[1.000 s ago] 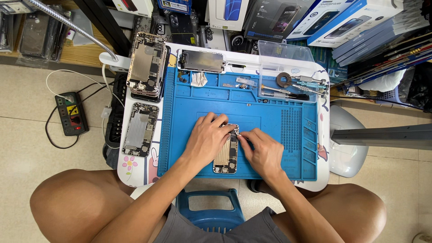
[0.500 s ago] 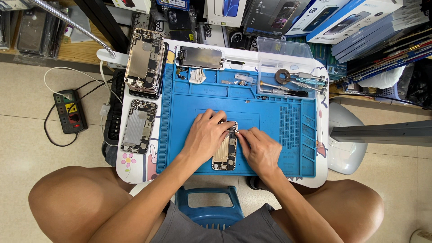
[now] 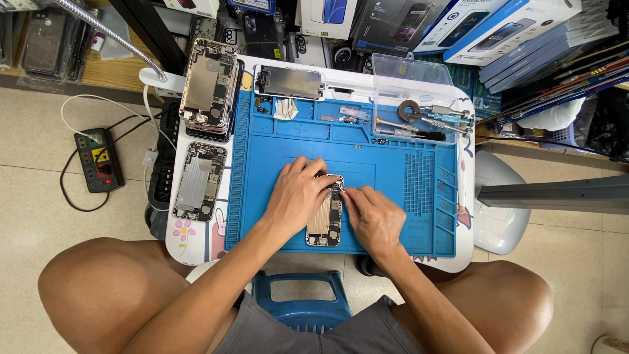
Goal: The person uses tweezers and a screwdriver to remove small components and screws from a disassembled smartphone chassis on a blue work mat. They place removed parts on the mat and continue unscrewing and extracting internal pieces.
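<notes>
Currently, item by item, your bench reads as follows.

Opened phone chassis (image 3: 325,216): lies flat, long axis pointing away from you, on the blue work mat (image 3: 393,196), a little toward its near edge. Screen is off; the metal inner plate and small boards are exposed.

Left hand (image 3: 295,193): palm down, fingers curled over the top left corner of the chassis, pressing it to the mat. It is bracing rather than gripping around the phone.

Right hand (image 3: 373,216): thumb and forefinger pinched together at the upper right edge of the chassis. Whether a small tool or part sits between them is too small to tell.

Judged step: fine work at the top end of the phone, most likely on a screw or connector. Your next move calls for a steady left hand so the chassis does not slide, and a light, straight pull or turn from your right fingertips; anything loosened there is tiny and could skip off the mat.

Other stock on the white table (image 3: 196,246):
- stacked phone housings (image 3: 209,88), far left corner
- one more open housing (image 3: 195,182), just left of the mat
- detached screen panel (image 3: 288,82), at the far edge
- screwdrivers (image 3: 419,124) and a tape roll (image 3: 409,110) by a clear plastic box (image 3: 413,72), far right of the mat

On the floor: power strip (image 3: 98,160), left; blue stool (image 3: 301,301) between your knees.
</notes>
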